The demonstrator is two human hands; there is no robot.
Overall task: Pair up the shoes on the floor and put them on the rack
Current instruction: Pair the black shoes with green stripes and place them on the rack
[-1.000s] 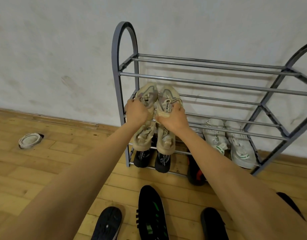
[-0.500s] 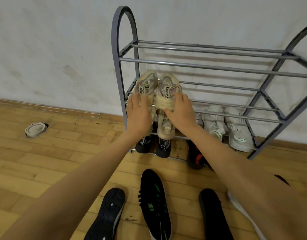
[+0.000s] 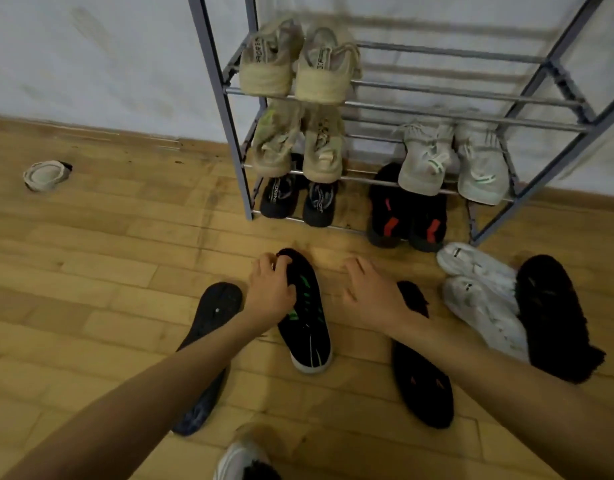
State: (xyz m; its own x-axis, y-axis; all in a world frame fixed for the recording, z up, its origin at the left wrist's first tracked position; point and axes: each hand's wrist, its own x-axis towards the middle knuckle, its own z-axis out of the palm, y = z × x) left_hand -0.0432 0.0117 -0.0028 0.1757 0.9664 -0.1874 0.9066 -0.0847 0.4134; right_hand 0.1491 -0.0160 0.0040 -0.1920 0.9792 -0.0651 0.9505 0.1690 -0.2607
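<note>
- The left hand (image 3: 270, 292) rests on the toe end of a black shoe with green stripes (image 3: 307, 317), fingers curled over its upper edge in a loose grip; the shoe lies on the wooden floor (image 3: 108, 271), toe pointing toward the rack (image 3: 225, 109).
- The right hand (image 3: 371, 294) hovers with fingers spread and holds nothing, just above the toe of a black shoe with red marks (image 3: 421, 379) that lies on the floor under the forearm.
- Left of the striped shoe lies a dark shoe on its side (image 3: 212, 327), sole showing, partly hidden by the left forearm.
- To the right, a white pair (image 3: 482, 296) lies beside a black fuzzy shoe (image 3: 551, 313), touching it.
- On the rack, a beige pair (image 3: 298, 64) sits on an upper shelf at the left end, a second beige pair (image 3: 298, 147) below it, and a pale grey pair (image 3: 454, 161) at the right.
- Beneath stand a dark pair with lettering (image 3: 298, 199) and a black pair with red accents (image 3: 406, 213).
- A pale round object (image 3: 45, 174) lies far left near the wall (image 3: 90, 64).
</note>
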